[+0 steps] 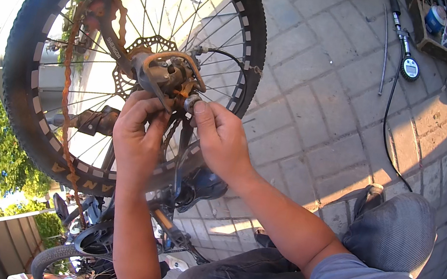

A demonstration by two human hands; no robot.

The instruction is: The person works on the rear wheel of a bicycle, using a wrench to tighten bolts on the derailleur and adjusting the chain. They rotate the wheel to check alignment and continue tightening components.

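Observation:
A bicycle wheel (254,44) with a knobbly black tyre fills the upper left. At its hub sit a brake disc (155,44) and a dirty brown rear derailleur (165,73), framed by a curved rusty guard (202,80). My left hand (142,126) is closed at the lower edge of the derailleur; its fingertips are partly hidden, and what they pinch is unclear. Close beside it, my right hand (220,139) pinches a small round metal nut (192,102) between thumb and fingers at the axle. A rusty chain (67,75) hangs down left of the hub.
On the brick paving at the upper right lie a digital pressure gauge (410,68) with a black hose (385,125) and a thin metal rod (384,54). A wooden tool box (437,48) stands beyond. Another bicycle wheel (46,263) shows at lower left.

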